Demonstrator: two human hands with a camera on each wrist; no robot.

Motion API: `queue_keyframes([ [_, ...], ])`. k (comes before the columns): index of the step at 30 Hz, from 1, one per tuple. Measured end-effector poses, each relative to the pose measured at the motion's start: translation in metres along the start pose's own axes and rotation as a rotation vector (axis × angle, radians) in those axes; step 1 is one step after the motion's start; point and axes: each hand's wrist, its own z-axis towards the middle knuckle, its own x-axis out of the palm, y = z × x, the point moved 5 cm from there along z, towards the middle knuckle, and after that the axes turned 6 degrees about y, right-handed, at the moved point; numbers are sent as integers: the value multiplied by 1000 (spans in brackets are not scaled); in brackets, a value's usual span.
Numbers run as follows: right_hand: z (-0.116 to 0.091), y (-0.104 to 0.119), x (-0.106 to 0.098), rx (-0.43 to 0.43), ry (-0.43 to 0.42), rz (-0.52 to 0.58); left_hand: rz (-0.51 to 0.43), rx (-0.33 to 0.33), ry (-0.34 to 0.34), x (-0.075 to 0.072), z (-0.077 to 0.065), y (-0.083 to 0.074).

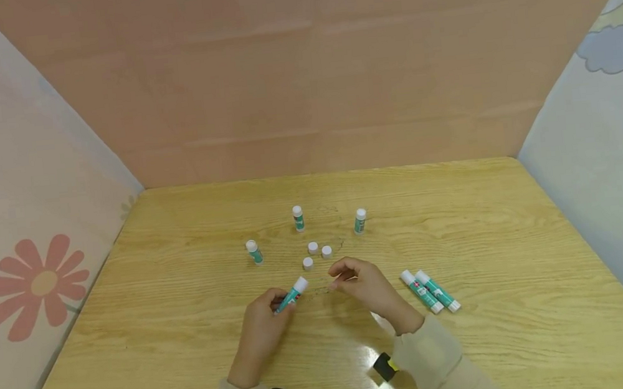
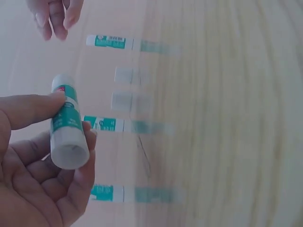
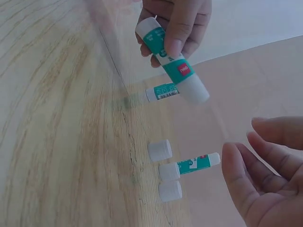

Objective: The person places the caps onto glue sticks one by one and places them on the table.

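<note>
My left hand point(image 1: 261, 326) grips a green and white glue stick point(image 1: 293, 294), thumb across its label, tilted above the table. In the left wrist view the stick's point(image 2: 68, 123) round white end faces the camera. To its right, my right hand point(image 1: 370, 289) hovers with loosely bent fingers and nothing in them; the right wrist view shows a gap between thumb and fingers point(image 3: 236, 165). Beyond the hands, three white caps point(image 1: 313, 247) sit close together on the table. Around them three glue sticks stand upright: one at left point(image 1: 254, 252), one at the back point(image 1: 299, 219), one at right point(image 1: 360, 222).
Two more glue sticks point(image 1: 422, 292) lie side by side right of my right hand. The wooden table point(image 1: 494, 221) meets a brown back panel point(image 1: 312, 82) and patterned side panels. Dark wrist-strap pieces point(image 1: 385, 367) show near both sleeves.
</note>
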Motion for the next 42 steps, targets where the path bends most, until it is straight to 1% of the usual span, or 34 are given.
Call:
queue_keyframes([
  [4,1,-1,-1,6,-5,-11,22,-22,-17,-5,-1,5],
  [9,1,-2,-1,24,-13,-9,107,-60,-49,-9,-2,12],
  [14,1,-2,0,21,-13,9,163,-74,-55,-10,-1,15],
  [19,0,-1,-1,21,-18,11,194,-95,-59,-11,-1,19],
  [27,3,-4,-1,39,-25,2,200,-130,-61,-14,0,22],
  [36,8,-16,-2,69,-47,-24,229,-129,-66,-15,1,24],
  [42,11,-21,-3,74,-63,-23,246,-135,-59,-15,1,25],
])
